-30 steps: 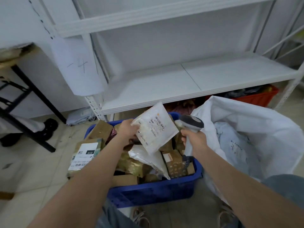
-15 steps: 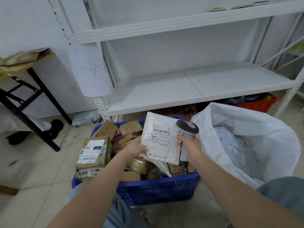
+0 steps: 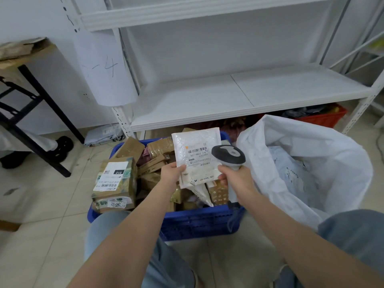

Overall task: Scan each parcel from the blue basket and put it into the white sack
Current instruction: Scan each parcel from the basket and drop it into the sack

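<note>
One white padded parcel (image 3: pixel 197 156) is pinched in my left hand (image 3: pixel 172 173) above the blue basket (image 3: pixel 199 222), label up. My right hand (image 3: pixel 236 179), fingers wrapped round the scanner (image 3: pixel 228 155), aims at its barcode; once read, I judge it swings right into the white sack (image 3: pixel 311 163).

L hand (image 3: pixel 173 170) holds white mailer (image 3: pixel 197 156) upright over blue basket (image 3: pixel 199 222), R hand (image 3: pixel 239 177) aims scanner (image 3: pixel 228 155) at its label.

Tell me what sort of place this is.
Probably a parcel sorting or courier storeroom: a blue basket piled with labelled parcels, a handheld scanner aimed at a white padded mailer, a white sack holding more mail, and bare metal shelving.
</note>
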A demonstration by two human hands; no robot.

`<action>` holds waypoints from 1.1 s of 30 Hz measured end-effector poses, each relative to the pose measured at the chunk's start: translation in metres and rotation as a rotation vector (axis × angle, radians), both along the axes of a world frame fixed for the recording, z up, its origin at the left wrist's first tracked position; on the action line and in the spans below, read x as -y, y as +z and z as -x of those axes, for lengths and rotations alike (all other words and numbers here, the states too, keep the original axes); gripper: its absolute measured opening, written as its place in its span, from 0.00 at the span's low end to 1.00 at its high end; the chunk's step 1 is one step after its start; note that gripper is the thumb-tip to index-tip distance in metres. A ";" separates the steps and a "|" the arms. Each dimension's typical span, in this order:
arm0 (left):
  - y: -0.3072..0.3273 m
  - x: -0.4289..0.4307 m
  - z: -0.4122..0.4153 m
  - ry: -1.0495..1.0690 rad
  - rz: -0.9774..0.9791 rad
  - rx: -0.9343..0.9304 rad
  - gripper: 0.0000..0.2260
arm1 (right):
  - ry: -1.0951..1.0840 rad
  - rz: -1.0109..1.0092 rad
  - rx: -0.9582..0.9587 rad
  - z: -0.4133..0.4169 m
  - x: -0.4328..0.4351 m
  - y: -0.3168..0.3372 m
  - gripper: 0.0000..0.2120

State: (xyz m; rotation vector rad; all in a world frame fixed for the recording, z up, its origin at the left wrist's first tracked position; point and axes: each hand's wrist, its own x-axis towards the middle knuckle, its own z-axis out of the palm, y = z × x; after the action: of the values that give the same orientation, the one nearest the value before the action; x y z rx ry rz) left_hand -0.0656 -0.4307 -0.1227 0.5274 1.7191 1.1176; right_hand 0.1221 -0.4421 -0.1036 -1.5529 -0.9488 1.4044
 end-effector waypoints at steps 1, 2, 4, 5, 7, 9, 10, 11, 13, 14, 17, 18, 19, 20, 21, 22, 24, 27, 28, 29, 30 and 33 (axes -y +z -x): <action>-0.001 0.001 -0.003 0.011 0.000 0.025 0.11 | 0.006 0.000 0.032 0.002 0.005 -0.001 0.04; -0.001 0.002 -0.006 0.020 0.001 0.043 0.10 | 0.011 0.002 0.047 0.004 0.010 -0.003 0.05; -0.005 0.002 -0.009 0.034 0.007 0.047 0.11 | 0.023 0.007 0.075 0.007 0.019 -0.004 0.06; -0.008 0.002 -0.010 0.036 0.009 0.044 0.10 | 0.027 0.011 0.092 0.008 0.023 -0.004 0.07; -0.011 0.001 -0.010 0.038 0.013 0.038 0.10 | 0.025 0.012 0.110 0.009 0.030 -0.005 0.08; -0.014 0.000 -0.011 0.038 0.019 0.030 0.10 | 0.017 0.009 0.117 0.010 0.035 -0.004 0.08; -0.015 0.000 -0.011 0.039 0.021 0.024 0.10 | 0.016 0.007 0.118 0.010 0.038 -0.005 0.08; -0.016 0.000 -0.011 0.037 0.023 0.019 0.10 | 0.016 0.006 0.118 0.010 0.039 -0.005 0.08; -0.017 0.000 -0.011 0.033 0.026 0.014 0.11 | 0.022 0.011 0.114 0.010 0.042 -0.006 0.07; -0.017 0.000 -0.011 0.032 0.029 0.010 0.11 | 0.027 0.012 0.112 0.010 0.042 -0.006 0.07; -0.017 0.000 -0.010 0.025 0.025 0.008 0.12 | 0.039 0.018 0.114 0.009 0.044 -0.006 0.07; -0.017 0.000 -0.010 0.024 0.023 0.007 0.12 | 0.040 0.020 0.114 0.009 0.044 -0.005 0.07; -0.017 0.000 -0.010 0.021 0.022 0.002 0.12 | 0.041 0.021 0.112 0.008 0.044 -0.004 0.07; -0.017 -0.001 -0.010 0.019 0.022 -0.007 0.12 | 0.042 0.022 0.107 0.008 0.045 -0.003 0.08; -0.016 0.000 -0.010 0.017 0.022 -0.014 0.13 | 0.043 0.023 0.101 0.007 0.045 -0.001 0.08; -0.015 0.000 -0.010 0.015 0.022 -0.017 0.12 | 0.042 0.026 0.096 0.007 0.045 0.000 0.08; -0.015 0.000 -0.011 0.014 0.020 -0.020 0.13 | 0.036 0.031 0.087 0.006 0.045 0.002 0.08; -0.014 0.000 -0.012 0.005 0.014 -0.024 0.12 | 0.036 0.031 0.080 0.007 0.046 0.005 0.08; -0.013 -0.001 -0.012 0.003 0.012 -0.024 0.12 | 0.037 0.031 0.081 0.006 0.047 0.006 0.08; -0.013 -0.001 -0.012 0.002 0.008 -0.022 0.12 | 0.036 0.033 0.077 0.006 0.047 0.008 0.08; -0.014 -0.001 -0.012 0.000 0.005 -0.023 0.12 | 0.034 0.035 0.066 0.005 0.048 0.009 0.08; -0.014 -0.003 -0.012 -0.005 0.007 -0.038 0.12 | 0.037 0.041 0.048 0.003 0.049 0.011 0.08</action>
State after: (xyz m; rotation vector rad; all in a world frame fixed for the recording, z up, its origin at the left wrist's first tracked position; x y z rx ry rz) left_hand -0.0531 -0.4277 -0.1368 0.5520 1.7530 1.1038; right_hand 0.1195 -0.4906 -0.0921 -1.6128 -0.9879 1.4258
